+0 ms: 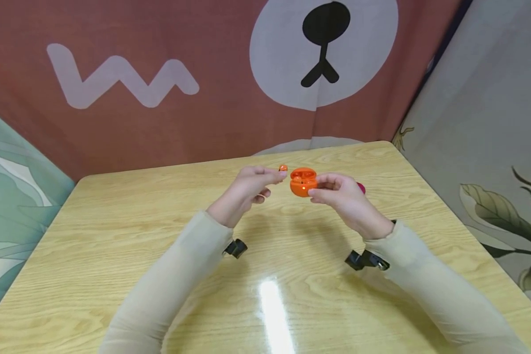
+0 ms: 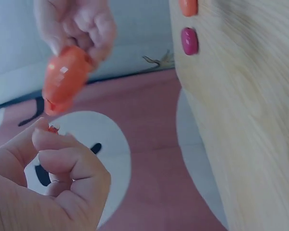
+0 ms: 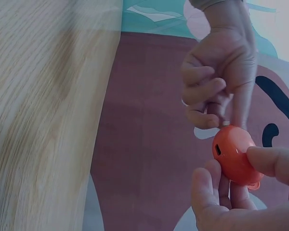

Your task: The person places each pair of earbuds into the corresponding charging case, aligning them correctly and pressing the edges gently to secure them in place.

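In the head view my left hand (image 1: 249, 188) pinches a small orange earbud (image 1: 283, 168) between thumb and fingertips. Just to its right, my right hand (image 1: 346, 200) grips an orange earbud charging case (image 1: 301, 190) by its side, above the table. The case's lid (image 1: 303, 172) stands raised, and something orange sits inside, perhaps a second earbud. A tip of the pinched earbud (image 2: 53, 129) shows in the left wrist view. From the right wrist view, the case (image 3: 235, 153) shows a dark port slot, and it hides the left fingertips and the earbud.
Beyond the right hand, a magenta oval object (image 2: 190, 41) lies on the wooden table (image 1: 137, 231), with an orange object (image 2: 188, 6) near it. A brown curtain with a bear print (image 1: 221, 123) hangs behind the table's far edge. Each wrist carries a black camera mount (image 1: 363, 260).
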The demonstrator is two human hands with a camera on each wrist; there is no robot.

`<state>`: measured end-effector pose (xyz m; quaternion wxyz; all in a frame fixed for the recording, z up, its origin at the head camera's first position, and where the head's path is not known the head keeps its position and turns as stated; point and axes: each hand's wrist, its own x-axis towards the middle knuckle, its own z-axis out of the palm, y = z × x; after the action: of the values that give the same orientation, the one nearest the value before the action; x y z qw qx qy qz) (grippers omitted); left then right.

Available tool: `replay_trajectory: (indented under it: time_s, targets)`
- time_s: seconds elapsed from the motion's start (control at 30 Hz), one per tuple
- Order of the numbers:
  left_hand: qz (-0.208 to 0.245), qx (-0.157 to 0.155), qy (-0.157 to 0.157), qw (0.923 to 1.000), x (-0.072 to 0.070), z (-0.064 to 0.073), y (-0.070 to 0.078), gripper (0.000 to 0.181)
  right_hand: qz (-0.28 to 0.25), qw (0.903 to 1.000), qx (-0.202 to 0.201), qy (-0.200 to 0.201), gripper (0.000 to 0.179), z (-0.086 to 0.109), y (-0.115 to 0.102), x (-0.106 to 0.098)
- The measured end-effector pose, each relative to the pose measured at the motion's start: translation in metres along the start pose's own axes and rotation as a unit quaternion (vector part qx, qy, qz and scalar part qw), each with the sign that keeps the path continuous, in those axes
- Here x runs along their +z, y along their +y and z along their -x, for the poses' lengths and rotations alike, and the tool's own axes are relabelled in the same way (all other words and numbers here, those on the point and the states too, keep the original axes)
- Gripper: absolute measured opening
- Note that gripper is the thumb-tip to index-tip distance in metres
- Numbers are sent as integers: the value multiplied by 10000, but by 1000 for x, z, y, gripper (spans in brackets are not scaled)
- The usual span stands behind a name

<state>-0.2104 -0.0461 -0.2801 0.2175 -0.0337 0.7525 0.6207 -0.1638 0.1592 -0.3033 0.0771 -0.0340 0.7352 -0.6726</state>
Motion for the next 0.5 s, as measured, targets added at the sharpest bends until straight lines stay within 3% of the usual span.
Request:
replay_trajectory:
  time_s: [0.23, 0.5]
  targets:
    - [85, 173, -45, 9998, 11, 12, 6, 27, 79, 9999, -22, -71, 34, -1, -2, 2]
    - [136, 473, 62, 9988, 25, 14, 6, 23, 29, 10000, 53, 8, 34, -1, -3, 4]
